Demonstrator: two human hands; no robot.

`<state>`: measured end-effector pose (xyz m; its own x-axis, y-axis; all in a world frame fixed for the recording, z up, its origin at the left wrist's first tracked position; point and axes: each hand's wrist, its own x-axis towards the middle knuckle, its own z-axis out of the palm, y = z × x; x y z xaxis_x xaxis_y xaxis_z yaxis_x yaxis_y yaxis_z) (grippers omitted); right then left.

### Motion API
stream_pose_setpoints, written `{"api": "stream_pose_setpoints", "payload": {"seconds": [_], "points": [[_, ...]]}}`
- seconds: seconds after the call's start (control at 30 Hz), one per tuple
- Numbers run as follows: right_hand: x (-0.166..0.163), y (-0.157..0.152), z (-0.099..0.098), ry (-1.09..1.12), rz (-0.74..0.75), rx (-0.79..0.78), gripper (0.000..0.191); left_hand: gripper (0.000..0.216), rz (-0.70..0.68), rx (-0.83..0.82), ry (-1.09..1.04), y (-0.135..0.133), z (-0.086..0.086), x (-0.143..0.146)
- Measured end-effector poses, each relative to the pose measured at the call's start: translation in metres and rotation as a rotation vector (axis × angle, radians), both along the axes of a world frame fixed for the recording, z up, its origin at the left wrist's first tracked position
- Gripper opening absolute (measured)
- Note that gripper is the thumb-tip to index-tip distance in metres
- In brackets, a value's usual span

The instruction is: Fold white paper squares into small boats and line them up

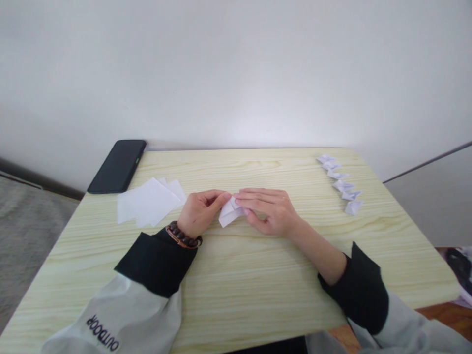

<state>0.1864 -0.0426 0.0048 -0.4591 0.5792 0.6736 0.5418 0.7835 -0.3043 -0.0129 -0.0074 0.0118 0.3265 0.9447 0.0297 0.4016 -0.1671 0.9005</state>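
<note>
A small folded piece of white paper (229, 214) is held between both hands above the middle of the table. My left hand (201, 209) pinches its upper left edge between thumb and fingers. From the other side, my right hand (271, 209) grips the paper's right edge, fingers stretched together over it and the thumb beneath. Crease lines show on the paper's front, while its right part is hidden by the right fingers. Beside my left hand lies a loose stack of white paper sheets (151, 201), overlapping at different angles.
Several folded white paper shapes (342, 186) stand in a slanting row at the table's right. A black phone (117, 166) lies at the back left corner. The pale wood-grain table (250, 290) meets a white wall (236, 73) at its far edge.
</note>
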Motion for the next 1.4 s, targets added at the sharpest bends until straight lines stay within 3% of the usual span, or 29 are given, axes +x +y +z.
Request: {"api": "stream_pose_setpoints", "payload": {"seconds": [0.13, 0.3, 0.57, 0.73, 1.07, 1.27, 1.4], "points": [[-0.005, -0.002, 0.001, 0.147, -0.084, -0.247, 0.021, 0.033, -0.017, 0.091, -0.002, -0.002, -0.001, 0.001], [-0.011, -0.002, 0.002, 0.146, -0.127, -0.446, 0.02, 0.027, -0.124, 0.303, 0.046, -0.005, 0.001, 0.004], [-0.014, 0.001, -0.001, 0.195, -0.088, -0.509, 0.018, 0.023, -0.182, 0.567, 0.11, -0.009, -0.002, 0.003], [-0.015, 0.004, -0.003, 0.227, -0.085, -0.485, 0.015, 0.022, -0.169, 0.54, 0.085, -0.009, -0.001, 0.003], [-0.004, 0.004, 0.001, 0.248, -0.089, -0.611, 0.015, 0.025, -0.035, 0.384, 0.073, -0.004, 0.002, 0.0], [0.001, 0.003, 0.001, 0.303, -0.046, -0.744, 0.017, 0.026, -0.044, 0.317, 0.047, -0.002, 0.002, 0.0], [-0.003, 0.001, 0.002, 0.23, -0.026, -0.674, 0.02, 0.027, -0.14, 0.29, 0.028, -0.005, 0.001, 0.004]]}}
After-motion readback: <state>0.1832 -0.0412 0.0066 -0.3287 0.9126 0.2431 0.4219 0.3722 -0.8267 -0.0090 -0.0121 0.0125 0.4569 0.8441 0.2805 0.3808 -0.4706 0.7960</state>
